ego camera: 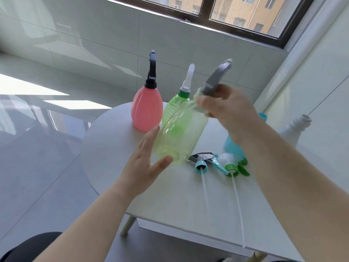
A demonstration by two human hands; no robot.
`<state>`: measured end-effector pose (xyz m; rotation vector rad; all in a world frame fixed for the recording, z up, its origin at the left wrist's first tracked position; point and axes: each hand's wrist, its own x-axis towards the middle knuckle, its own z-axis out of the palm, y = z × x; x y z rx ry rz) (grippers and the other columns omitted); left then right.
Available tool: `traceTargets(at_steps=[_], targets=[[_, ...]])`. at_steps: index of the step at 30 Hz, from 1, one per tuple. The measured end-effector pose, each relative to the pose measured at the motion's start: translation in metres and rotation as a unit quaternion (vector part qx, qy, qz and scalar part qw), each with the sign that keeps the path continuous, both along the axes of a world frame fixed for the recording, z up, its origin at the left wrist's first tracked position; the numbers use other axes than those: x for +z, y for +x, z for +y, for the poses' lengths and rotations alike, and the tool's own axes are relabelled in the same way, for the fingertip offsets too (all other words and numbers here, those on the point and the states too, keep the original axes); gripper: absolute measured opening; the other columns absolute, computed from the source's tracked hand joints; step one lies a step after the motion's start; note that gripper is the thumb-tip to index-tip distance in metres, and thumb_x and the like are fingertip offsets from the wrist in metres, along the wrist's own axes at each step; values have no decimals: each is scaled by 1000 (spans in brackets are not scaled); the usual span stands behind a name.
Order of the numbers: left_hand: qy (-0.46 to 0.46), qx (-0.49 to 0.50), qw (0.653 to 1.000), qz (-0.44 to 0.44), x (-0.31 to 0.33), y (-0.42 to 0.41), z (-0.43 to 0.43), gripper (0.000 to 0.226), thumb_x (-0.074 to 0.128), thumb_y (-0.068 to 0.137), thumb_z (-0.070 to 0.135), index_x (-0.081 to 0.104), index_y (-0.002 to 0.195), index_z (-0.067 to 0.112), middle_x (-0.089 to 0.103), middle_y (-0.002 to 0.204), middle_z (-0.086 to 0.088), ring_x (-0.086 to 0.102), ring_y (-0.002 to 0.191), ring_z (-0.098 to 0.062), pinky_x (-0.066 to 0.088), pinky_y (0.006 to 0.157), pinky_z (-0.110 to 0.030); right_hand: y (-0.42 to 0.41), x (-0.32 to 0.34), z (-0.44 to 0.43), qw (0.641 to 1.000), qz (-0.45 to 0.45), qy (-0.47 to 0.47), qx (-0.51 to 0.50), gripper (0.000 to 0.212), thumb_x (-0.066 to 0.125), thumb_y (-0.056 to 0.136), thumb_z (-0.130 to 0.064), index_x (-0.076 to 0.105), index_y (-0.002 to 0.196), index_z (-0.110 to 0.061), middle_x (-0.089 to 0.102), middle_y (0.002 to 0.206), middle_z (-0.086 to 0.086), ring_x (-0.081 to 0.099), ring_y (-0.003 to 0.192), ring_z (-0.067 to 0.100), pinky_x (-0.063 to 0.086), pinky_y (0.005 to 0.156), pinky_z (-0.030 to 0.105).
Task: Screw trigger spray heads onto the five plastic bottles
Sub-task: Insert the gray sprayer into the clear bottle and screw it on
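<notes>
A pale green clear bottle (179,137) is tilted in the air above the table, carrying a grey trigger head (217,80). My right hand (226,106) grips its neck just under that head. My left hand (145,163) supports the bottle's base with straight fingers and the thumb underneath. Behind stand a pink bottle (147,110) with a black head (152,70) and a green ribbed bottle (172,108) with a white head (188,78). Two loose heads lie on the table: a teal one (204,161) and a green one (235,167). A blue bottle (234,146) is partly hidden by my right arm.
The round white table (113,140) ends close on the left and front. A white open-necked bottle (294,129) stands at the right edge. The two long dip tubes (238,208) of the loose heads stretch toward the front edge. A tiled wall and window rise behind.
</notes>
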<state>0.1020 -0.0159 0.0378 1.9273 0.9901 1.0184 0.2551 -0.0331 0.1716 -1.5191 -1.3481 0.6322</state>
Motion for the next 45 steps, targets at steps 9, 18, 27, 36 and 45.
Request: traceTargets(at_steps=[9,18,27,36,45], targets=[[46,11,934,354,-31,5,16,62,37,87,49,14,139,26,13,153,5,5,140,-11,-2,112,-29,60,20,35,993,-25,48,-109,10,60,79,-14,57,86,-21,54,73,-9,50,70,4,42,74,23],[48,11,934,355,-34,6,18,57,36,86,51,21,137,29,15,152,7,4,140,-9,-5,111,-28,75,-20,59,994,-47,4,-97,17,55,80,-8,61,96,-6,50,68,-7,44,62,4,36,52,6],[49,10,935,350,-34,6,19,57,36,85,52,23,137,30,16,152,7,4,139,-9,-5,111,-27,76,-27,74,998,-40,1,-54,16,54,80,-6,54,93,-15,51,76,-9,49,74,6,39,62,6],[45,2,935,353,-34,5,20,57,37,85,52,22,136,31,15,152,7,4,139,-9,-5,111,-28,79,-23,48,997,-3,40,-61,29,57,82,-15,56,111,-8,60,98,-2,55,86,0,41,66,-1],[42,-1,934,355,-31,5,16,56,36,87,50,23,137,28,15,152,6,4,140,-9,-5,112,-29,37,-87,-10,936,-289,-195,-49,33,57,80,-37,53,101,-12,49,102,2,47,88,15,35,76,24]])
